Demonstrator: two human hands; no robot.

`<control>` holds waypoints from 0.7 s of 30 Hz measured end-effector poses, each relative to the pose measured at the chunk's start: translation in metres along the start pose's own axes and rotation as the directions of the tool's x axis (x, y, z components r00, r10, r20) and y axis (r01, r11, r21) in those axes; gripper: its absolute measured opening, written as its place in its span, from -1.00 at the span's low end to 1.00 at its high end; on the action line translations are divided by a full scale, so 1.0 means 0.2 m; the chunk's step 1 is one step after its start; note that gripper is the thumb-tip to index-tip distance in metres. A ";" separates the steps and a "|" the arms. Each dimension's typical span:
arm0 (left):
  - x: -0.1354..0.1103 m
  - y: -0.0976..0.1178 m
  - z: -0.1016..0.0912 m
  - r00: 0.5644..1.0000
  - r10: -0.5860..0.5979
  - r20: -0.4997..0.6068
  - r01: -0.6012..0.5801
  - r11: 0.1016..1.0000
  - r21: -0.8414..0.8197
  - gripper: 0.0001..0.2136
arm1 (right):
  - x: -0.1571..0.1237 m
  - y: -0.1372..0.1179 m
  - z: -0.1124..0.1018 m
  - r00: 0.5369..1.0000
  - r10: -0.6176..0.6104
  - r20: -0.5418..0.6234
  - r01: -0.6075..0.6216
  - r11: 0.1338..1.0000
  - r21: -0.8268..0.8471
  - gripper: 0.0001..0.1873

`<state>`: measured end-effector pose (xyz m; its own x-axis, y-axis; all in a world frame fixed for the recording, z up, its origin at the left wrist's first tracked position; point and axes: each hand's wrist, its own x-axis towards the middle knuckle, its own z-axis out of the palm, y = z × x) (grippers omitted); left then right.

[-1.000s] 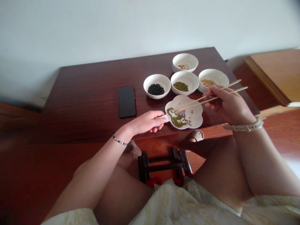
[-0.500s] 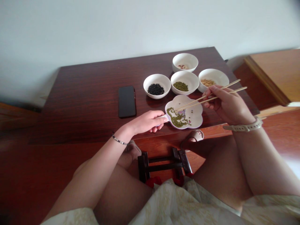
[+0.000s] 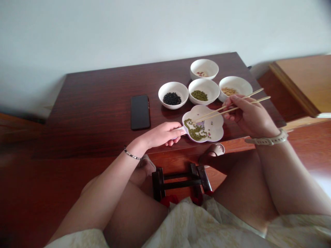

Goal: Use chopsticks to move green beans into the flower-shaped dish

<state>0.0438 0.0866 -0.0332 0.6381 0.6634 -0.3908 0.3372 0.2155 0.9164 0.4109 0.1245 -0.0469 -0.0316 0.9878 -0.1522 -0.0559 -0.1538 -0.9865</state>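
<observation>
My left hand (image 3: 168, 133) is closed around the short handle of a white, flower-shaped plate (image 3: 217, 129) near the table's front edge. Green mung beans (image 3: 196, 132) lie scattered over the plate's left and lower part. In my closed right hand (image 3: 247, 112) is a pair of wooden chopsticks (image 3: 231, 107), their tips down among the beans on the plate. Whether the tips pinch a bean is too small to tell. Just behind the plate stands a white bowl (image 3: 210, 88) with more mung beans.
Around it are a white bowl (image 3: 161, 92) of black beans, another bowl (image 3: 212, 69) with a few reddish and pale pieces, and a bowl (image 3: 243, 82) of yellowish beans. A black phone (image 3: 140, 112) lies left on the dark table (image 3: 103, 100). A wooden cabinet (image 3: 305, 79) stands at right.
My right hand and the chopsticks' rear ends have shifted very slightly left. The left hand and plate stay in place.
</observation>
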 end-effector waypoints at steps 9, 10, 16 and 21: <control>0.00 0.00 0.00 1.000 0.006 -0.006 -0.006 1.000 0.005 -0.61 | -0.01 -0.01 0.03 0.998 -0.045 -0.049 0.049 0.996 0.072 -0.63; 0.00 0.00 0.00 1.000 0.008 -0.006 -0.008 1.000 0.005 -0.61 | -0.01 -0.02 0.03 0.997 -0.056 -0.060 0.061 0.995 0.084 -0.64; 0.00 0.00 0.00 1.000 0.001 -0.014 -0.001 1.000 -0.007 -0.59 | 0.02 -0.02 -0.01 0.987 -0.050 -0.153 0.064 0.994 0.088 -0.63; 0.00 -0.02 -0.01 1.000 0.004 0.002 -0.004 1.000 -0.012 -0.60 | 0.01 -0.02 -0.03 0.995 -0.008 -0.102 0.015 0.997 0.071 -0.64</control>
<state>0.0420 0.0870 -0.0368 0.6409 0.6628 -0.3872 0.3264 0.2212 0.9190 0.4177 0.1278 -0.0443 0.0704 0.9862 -0.1499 -0.1272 -0.1401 -0.9819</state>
